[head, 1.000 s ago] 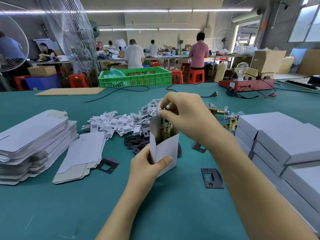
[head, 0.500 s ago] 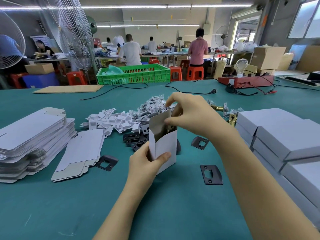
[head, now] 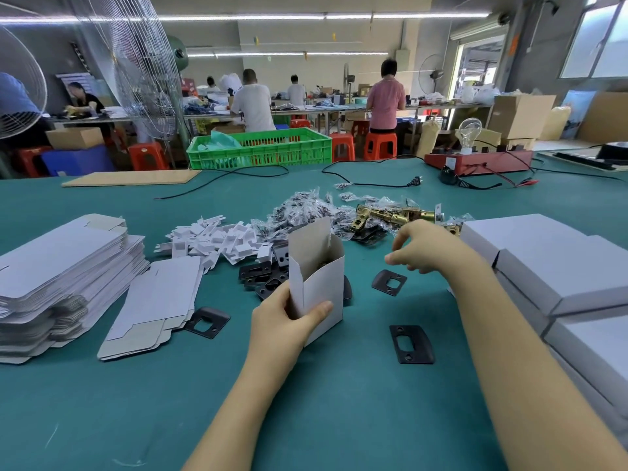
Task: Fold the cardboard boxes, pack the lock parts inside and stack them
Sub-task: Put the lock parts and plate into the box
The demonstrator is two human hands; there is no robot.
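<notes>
My left hand [head: 285, 317] grips a small white cardboard box [head: 317, 287], upright with its top flap open; what lies inside is in shadow. My right hand [head: 421, 248] hovers to the right of the box with loosely curled fingers and holds nothing. Below it lies a black strike plate [head: 388, 282], and another black plate [head: 411, 344] rests nearer me. Brass latch parts [head: 390, 215] and bagged screws [head: 306, 209] lie behind the box. Flat box blanks [head: 57, 266] are piled at the left. Closed white boxes [head: 557, 266] are stacked at the right.
White cardboard inserts [head: 217, 239] and more black plates [head: 258, 275] lie left of the box. A loose blank [head: 156, 307] and a plate [head: 207, 321] sit near the pile. A green crate [head: 261, 149], cables and a red lamp tester [head: 475, 161] stand at the far edge. People work behind.
My right hand has left the box's open top and moved right and down toward the table. The box stays upright in my left hand.
</notes>
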